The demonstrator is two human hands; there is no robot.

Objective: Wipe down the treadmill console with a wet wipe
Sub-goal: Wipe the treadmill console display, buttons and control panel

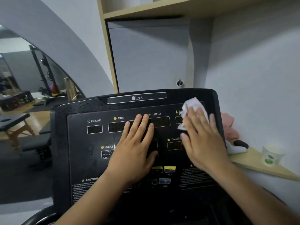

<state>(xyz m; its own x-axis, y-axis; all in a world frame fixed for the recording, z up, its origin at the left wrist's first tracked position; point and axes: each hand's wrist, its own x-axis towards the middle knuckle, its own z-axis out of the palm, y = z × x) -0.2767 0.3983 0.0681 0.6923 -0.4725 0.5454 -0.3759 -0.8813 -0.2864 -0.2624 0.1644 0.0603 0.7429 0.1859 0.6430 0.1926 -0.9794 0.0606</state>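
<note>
The black treadmill console [81,143] fills the middle of the view, with display windows marked INCLINE, TIME, SPEED, PULSE and CALORIE. My left hand [136,146] lies flat on its centre, fingers spread over the TIME window, holding nothing. My right hand [203,140] presses a crumpled white wet wipe [194,104] flat against the console's upper right, over the distance display. The wipe sticks out past my fingertips; the rest is hidden under my palm. Small droplets show on the console's upper left rim.
A wooden shelf [259,164] runs along the wall on the right with a white paper cup [271,155], a pink cloth [230,125] and a black-and-white object [238,146]. A cabinet stands behind the console. A padded bench [14,120] is at the left.
</note>
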